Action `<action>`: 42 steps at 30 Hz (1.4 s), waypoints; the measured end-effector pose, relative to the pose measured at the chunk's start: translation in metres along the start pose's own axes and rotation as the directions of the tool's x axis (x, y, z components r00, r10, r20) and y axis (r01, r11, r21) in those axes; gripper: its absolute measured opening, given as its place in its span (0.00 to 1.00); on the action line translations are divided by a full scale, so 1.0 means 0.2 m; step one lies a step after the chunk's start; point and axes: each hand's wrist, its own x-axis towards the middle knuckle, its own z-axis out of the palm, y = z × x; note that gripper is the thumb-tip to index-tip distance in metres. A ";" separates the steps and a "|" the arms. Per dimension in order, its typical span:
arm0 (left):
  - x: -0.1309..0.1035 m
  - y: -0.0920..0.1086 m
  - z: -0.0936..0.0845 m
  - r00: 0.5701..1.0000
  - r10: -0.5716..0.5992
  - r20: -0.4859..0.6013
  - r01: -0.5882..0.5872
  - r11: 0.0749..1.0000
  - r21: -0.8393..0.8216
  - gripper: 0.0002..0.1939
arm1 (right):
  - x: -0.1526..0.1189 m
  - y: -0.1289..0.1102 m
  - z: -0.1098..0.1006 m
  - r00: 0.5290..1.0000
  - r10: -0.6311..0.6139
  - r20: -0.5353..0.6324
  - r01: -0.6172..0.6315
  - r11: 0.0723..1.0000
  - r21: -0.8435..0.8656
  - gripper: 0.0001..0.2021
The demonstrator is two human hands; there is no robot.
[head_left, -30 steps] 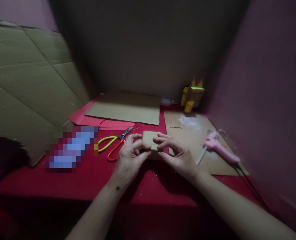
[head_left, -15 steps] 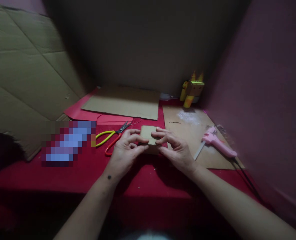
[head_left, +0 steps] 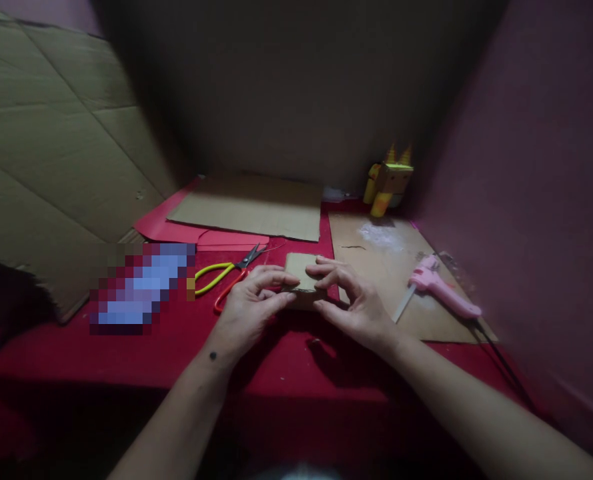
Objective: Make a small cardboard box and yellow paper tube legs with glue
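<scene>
A small cardboard box is held between my two hands, low over the red-covered table. My left hand grips its left side, fingers on the top edge and thumb at the near face. My right hand has its fingers on the top's right part, with the thumb by the near right corner. Close to my left hand lie scissors with one yellow and one red handle, partly covered by that hand. Right of my right hand, a pink hot glue gun with a glue stick rests on a cardboard sheet.
A flat cardboard piece lies on red paper at the back. A yellow cardboard figure stands at the back right. Large cardboard leans at left, near a blurred-out blue item. The glue gun's cord runs right.
The view has shifted slightly, so everything sits a little further right. My hands keep hold of the box; my right thumb looks slightly lower on its near side.
</scene>
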 end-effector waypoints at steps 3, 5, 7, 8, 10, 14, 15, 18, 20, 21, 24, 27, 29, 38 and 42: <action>0.00 -0.01 0.00 0.999 0.032 0.006 -0.032 0.999 -0.031 0.07 | 0.01 0.01 0.03 0.998 -0.047 -0.034 0.045 0.998 -0.048 0.12; 0.01 -0.02 0.00 0.998 0.060 0.001 -0.060 0.998 -0.033 0.07 | 0.02 0.02 0.05 0.996 -0.060 -0.060 0.055 0.996 -0.069 0.11; 0.01 -0.03 0.00 0.998 0.068 -0.008 -0.068 0.998 -0.012 0.08 | 0.02 0.03 0.07 0.996 -0.045 -0.078 0.040 0.997 -0.064 0.09; 0.01 -0.03 0.01 0.997 0.071 -0.013 -0.071 0.997 0.003 0.07 | 0.02 0.03 0.07 0.996 -0.033 -0.082 0.029 0.998 -0.054 0.09; 0.01 -0.03 0.01 0.996 0.082 -0.017 -0.082 0.996 0.025 0.07 | 0.01 0.04 0.08 0.996 -0.010 -0.091 0.008 1.000 -0.024 0.09; 0.00 -0.02 0.03 0.996 0.081 -0.049 -0.080 0.997 0.025 0.05 | 0.01 0.05 0.08 0.993 -0.002 -0.117 0.003 1.000 0.009 0.09; 0.00 -0.02 0.03 0.995 0.082 -0.062 -0.081 0.996 0.026 0.05 | 0.01 0.05 0.08 0.993 -0.005 -0.121 0.006 1.000 0.009 0.09; 0.00 -0.04 0.03 0.992 0.105 -0.072 -0.101 0.993 0.056 0.04 | 0.00 0.05 0.08 0.993 -0.010 -0.120 0.010 1.000 0.005 0.10; 0.00 -0.05 0.03 0.990 0.127 -0.061 -0.122 0.989 0.083 0.04 | 0.00 0.04 0.08 0.993 -0.009 -0.118 0.009 1.000 0.005 0.11; 0.00 -0.06 0.02 0.988 0.143 -0.053 -0.137 0.986 0.096 0.04 | 0.01 0.04 0.08 0.993 -0.011 -0.117 0.012 1.000 0.004 0.11; 0.00 -0.07 0.01 0.982 0.186 -0.019 -0.182 0.975 0.126 0.04 | 0.01 0.04 0.07 0.994 -0.022 -0.112 0.022 1.000 -0.006 0.11; -0.01 -0.06 -0.01 0.981 0.195 0.007 -0.194 0.971 0.139 0.03 | 0.01 0.04 0.07 0.994 -0.026 -0.106 0.026 1.000 -0.004 0.11; -0.01 -0.04 -0.02 0.988 0.149 0.035 -0.152 0.982 0.113 0.06 | 0.01 0.04 0.07 0.994 -0.020 -0.103 0.020 1.000 0.004 0.12; 0.07 0.01 -0.09 0.981 -0.024 0.193 -0.012 0.983 0.184 0.40 | 0.02 0.05 0.05 0.997 0.029 -0.068 -0.023 0.995 0.093 0.13; 0.11 0.03 -0.09 0.956 -0.039 0.291 -0.022 0.979 0.205 0.52 | 0.03 0.06 0.02 0.997 0.067 0.032 -0.073 0.971 0.227 0.12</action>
